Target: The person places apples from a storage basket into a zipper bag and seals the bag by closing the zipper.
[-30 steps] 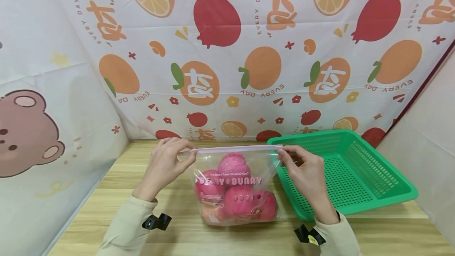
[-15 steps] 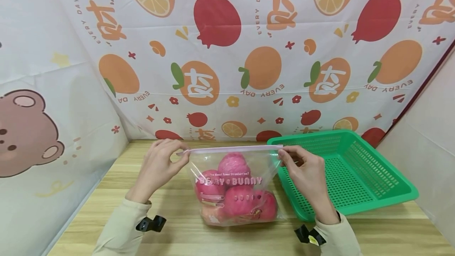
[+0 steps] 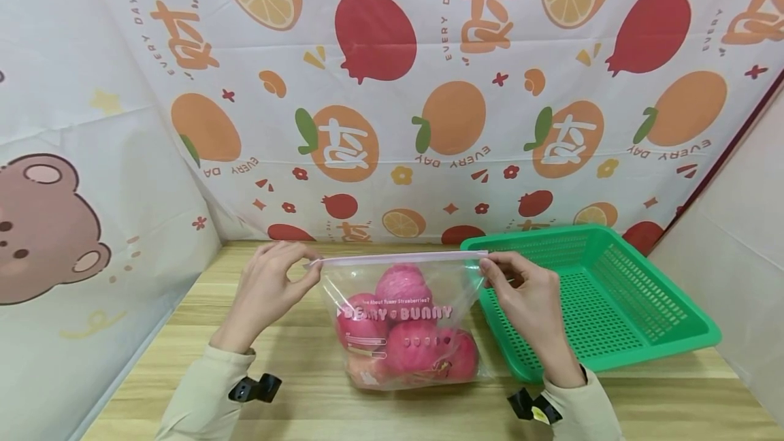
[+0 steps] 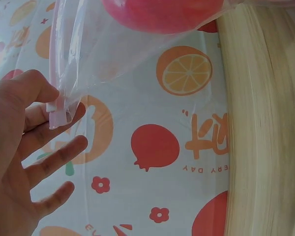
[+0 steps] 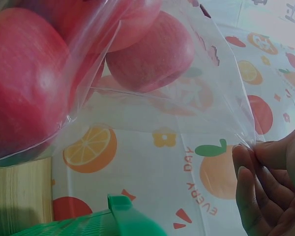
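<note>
A clear zip bag [image 3: 453,284] with pink lettering stands on the wooden table, filled with several red apples [image 3: 412,346]. Its pale pink zip strip [image 3: 398,258] is stretched straight across the top. My left hand [image 3: 266,291] pinches the strip's left end, where the left wrist view shows a small slider [image 4: 58,118] between thumb and index finger, the other fingers spread. The bag's top right corner is pinched by my right hand [image 3: 527,298]; in the right wrist view the plastic [image 5: 236,118] is drawn taut toward those fingertips.
A green plastic basket [image 3: 667,352] with perforated sides stands to the right, partly behind my right hand and wrist. Fruit-printed cloth [image 3: 450,175] hangs behind the wooden table [image 3: 306,400], with a white bear-printed cloth [image 3: 141,189] at the left.
My left hand has slid left along the strip to its end, uncovering more of the strip. My right hand, the apples and the basket have stayed in place.
</note>
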Available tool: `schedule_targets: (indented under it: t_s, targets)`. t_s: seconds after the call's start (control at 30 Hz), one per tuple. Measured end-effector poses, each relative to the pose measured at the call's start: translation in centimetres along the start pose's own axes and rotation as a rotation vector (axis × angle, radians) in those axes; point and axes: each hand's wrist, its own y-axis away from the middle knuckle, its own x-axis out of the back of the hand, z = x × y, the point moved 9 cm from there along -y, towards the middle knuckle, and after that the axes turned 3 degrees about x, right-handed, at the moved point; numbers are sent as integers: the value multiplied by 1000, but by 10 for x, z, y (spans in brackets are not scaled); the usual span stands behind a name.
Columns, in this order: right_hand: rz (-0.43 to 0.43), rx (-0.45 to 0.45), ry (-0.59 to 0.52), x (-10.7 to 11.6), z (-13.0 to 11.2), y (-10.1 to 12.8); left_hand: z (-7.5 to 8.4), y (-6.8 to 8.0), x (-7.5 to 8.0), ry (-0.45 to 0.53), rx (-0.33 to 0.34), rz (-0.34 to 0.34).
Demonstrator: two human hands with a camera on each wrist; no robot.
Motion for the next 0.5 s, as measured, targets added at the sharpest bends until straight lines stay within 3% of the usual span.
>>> schedule_targets:
  t_s: [0.5]
  targets:
    - [-37, -55, 13, -5, 1, 1, 1, 9, -10, 26, 0, 58]
